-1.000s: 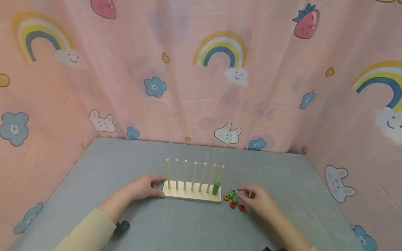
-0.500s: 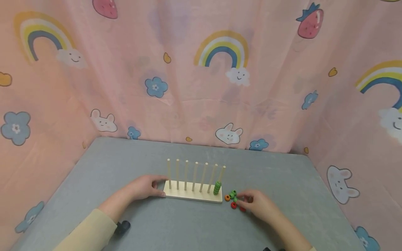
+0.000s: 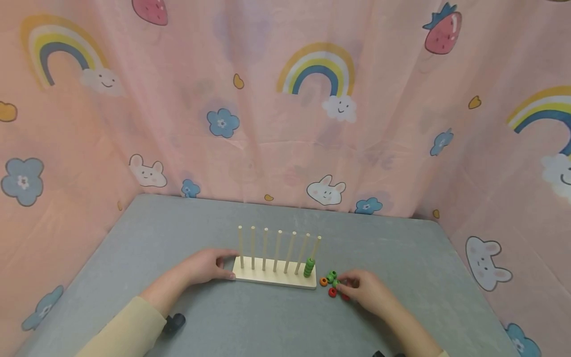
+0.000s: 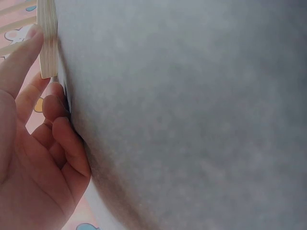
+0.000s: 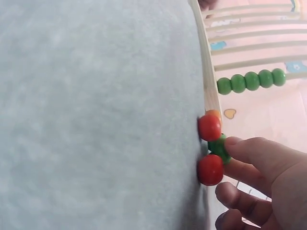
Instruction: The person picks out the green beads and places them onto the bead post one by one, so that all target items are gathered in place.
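A wooden base [image 3: 272, 278] with several upright pegs stands mid-table. Green beads [image 3: 309, 267] are stacked on its rightmost peg, also seen in the right wrist view as green beads [image 5: 250, 81]. My left hand [image 3: 228, 265] holds the base's left end between thumb and forefinger; the forefinger [image 4: 21, 55] lies against the wood [image 4: 47, 38]. Right of the base lie loose beads: one orange [image 3: 323, 281], two red [image 3: 332, 292], some green [image 3: 331, 275]. My right hand [image 3: 342, 286] pinches a green bead [image 5: 219, 147] between the two red beads [image 5: 209, 127], on the table.
The grey table [image 3: 250, 327] is walled by a pink patterned curtain [image 3: 285, 124] at the back and both sides. A small black object [image 3: 174, 323] lies by my left sleeve [image 3: 125, 332]. Bare grey surface [image 4: 192, 115] stretches in front of the base.
My right hand has slid left and down onto the loose beads and its fingers have closed on a green one. The left hand and the base have stayed put.
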Motion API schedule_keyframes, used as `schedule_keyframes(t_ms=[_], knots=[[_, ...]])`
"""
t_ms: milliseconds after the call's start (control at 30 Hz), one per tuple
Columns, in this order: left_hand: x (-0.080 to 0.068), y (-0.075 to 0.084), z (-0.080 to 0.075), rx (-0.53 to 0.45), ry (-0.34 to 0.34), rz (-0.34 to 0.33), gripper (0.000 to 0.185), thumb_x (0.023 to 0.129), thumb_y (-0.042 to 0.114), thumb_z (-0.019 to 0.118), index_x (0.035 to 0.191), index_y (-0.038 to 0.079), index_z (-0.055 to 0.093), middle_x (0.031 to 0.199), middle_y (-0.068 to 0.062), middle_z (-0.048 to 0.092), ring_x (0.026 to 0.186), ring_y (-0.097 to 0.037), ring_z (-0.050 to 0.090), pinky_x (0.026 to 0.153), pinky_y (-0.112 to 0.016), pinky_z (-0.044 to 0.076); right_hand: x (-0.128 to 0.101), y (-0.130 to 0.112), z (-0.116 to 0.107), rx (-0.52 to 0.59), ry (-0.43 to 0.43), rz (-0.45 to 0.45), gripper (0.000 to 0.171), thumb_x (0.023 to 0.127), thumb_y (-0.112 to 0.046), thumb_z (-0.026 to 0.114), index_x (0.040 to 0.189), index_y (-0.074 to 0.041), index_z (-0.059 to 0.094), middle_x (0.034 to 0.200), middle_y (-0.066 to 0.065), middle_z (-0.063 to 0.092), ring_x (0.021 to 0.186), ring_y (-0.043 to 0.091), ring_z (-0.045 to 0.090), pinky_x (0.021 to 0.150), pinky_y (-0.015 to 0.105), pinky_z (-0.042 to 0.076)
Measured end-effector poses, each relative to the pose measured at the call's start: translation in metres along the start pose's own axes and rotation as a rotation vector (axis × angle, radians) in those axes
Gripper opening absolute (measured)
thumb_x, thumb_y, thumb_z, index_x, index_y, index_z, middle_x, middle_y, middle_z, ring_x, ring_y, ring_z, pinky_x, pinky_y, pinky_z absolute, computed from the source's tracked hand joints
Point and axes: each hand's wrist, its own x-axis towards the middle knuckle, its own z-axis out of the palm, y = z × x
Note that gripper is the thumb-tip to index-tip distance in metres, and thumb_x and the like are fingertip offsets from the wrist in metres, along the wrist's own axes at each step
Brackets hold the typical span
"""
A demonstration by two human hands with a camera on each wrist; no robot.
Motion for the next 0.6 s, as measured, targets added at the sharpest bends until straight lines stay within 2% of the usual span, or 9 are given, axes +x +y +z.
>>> schedule_keyframes(t_ms=[333, 600], knots=[[0.000, -0.001, 0.001, 0.006, 0.000, -0.003, 0.056, 0.079, 0.034, 0.084, 0.131, 0.023, 0.065, 0.074, 0.001, 0.050, 0.066, -0.014, 0.044, 0.059, -0.032, 0.032, -0.003, -0.004, -0.007, 0.010, 0.041, -0.024, 0.016, 0.086, -0.027, 0.078, 0.100, -0.021, 0.077, 0.077, -0.003, 0.056, 0.073, 0.015, 0.050, 0.061, 0.033, 0.041], [0.000, 0.000, 0.000, 0.005, 0.002, -0.006, 0.056, 0.079, 0.034, 0.084, 0.131, 0.023, 0.065, 0.074, 0.001, 0.050, 0.066, -0.014, 0.044, 0.059, -0.032, 0.033, -0.006, -0.013, -0.014, 0.020, 0.116, -0.047, 0.020, 0.087, -0.027, 0.077, 0.107, -0.021, 0.076, 0.080, -0.003, 0.055, 0.074, 0.016, 0.049, 0.059, 0.032, 0.041]])
